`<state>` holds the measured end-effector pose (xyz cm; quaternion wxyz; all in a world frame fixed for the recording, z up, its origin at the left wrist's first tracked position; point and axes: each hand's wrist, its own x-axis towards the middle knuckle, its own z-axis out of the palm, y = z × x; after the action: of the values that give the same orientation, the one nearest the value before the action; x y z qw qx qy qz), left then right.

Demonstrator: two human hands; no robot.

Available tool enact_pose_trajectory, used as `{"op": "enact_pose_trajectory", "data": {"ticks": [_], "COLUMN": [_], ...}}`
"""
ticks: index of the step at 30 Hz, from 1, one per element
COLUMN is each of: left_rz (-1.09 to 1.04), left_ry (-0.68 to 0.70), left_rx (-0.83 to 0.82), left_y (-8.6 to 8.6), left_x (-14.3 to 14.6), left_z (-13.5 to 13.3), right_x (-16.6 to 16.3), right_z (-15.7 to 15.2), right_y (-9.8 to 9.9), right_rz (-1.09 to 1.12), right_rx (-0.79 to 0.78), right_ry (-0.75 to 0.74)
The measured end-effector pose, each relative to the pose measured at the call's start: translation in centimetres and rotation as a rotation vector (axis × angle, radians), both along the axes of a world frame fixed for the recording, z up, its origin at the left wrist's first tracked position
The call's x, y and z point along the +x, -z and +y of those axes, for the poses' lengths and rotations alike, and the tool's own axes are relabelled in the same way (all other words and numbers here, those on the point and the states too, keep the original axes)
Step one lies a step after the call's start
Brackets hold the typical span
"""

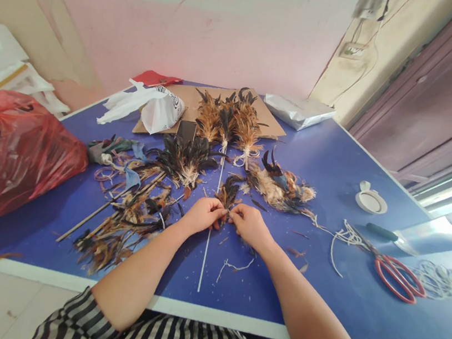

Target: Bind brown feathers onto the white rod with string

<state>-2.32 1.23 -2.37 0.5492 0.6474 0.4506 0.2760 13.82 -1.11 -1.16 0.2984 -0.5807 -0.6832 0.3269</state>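
Observation:
At the middle of the blue table, a small bundle of brown and black feathers [228,191] points away from me. My left hand [205,215] pinches its base, fingers curled inward. Right beside it, my right hand [250,226] is also closed in a pinch at the same base; any string between the fingertips is too small to make out. Beyond my hands lie a dark feather bunch [188,163] and a pale, brown-tipped feather pile [280,187]. A short piece of white string [235,266] rests on the table in front of my right hand.
Tied feather bundles [227,119] lie on cardboard [272,121] at the back. Left are sticks with feathers [119,213], cloth scraps [131,177] and a red plastic bag [43,155]. Red-handled scissors [398,278], a green-handled tool [382,232] and a tape roll [371,202] lie right.

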Motion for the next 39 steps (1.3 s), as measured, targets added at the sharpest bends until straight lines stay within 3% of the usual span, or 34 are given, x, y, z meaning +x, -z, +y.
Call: {"op": "enact_pose_trajectory", "data": {"ticks": [3,8,17,24,28,35,39], "left_rz": [-0.049,-0.156,-0.097,-0.109,-0.074,-0.074,-0.075], "left_ry": [-0.023,-0.066,-0.078,-0.081,-0.038,-0.033,-0.032], "left_rx": [-0.061,-0.101,-0.103,-0.099,-0.019,-0.048,-0.063], "left_y": [0.0,-0.1,0.2,0.4,1.0,0.6,0.2], "left_x": [0.0,0.1,0.2,0.1,-0.1,-0.3,-0.3], "left_z": [0.2,0.4,0.2,0.1,0.2,0.2,0.2], "right_x": [-0.3,-0.3,0.1,-0.3,-1.0,0.0,1.1], "right_z": [-0.2,-0.1,0.4,0.1,-0.1,0.8,0.7], "right_y": [-0.2,0.0,1.0,0.0,-0.1,-0.2,-0.7], "right_rz": [0.109,0.157,0.08,0.045,0.046,0.241,0.177], "right_rx": [-0.147,-0.2,-0.012,0.072,0.165,0.033,0.017], "right_ry": [0.019,0.016,0.025,0.004,-0.024,0.079,-0.02]}}
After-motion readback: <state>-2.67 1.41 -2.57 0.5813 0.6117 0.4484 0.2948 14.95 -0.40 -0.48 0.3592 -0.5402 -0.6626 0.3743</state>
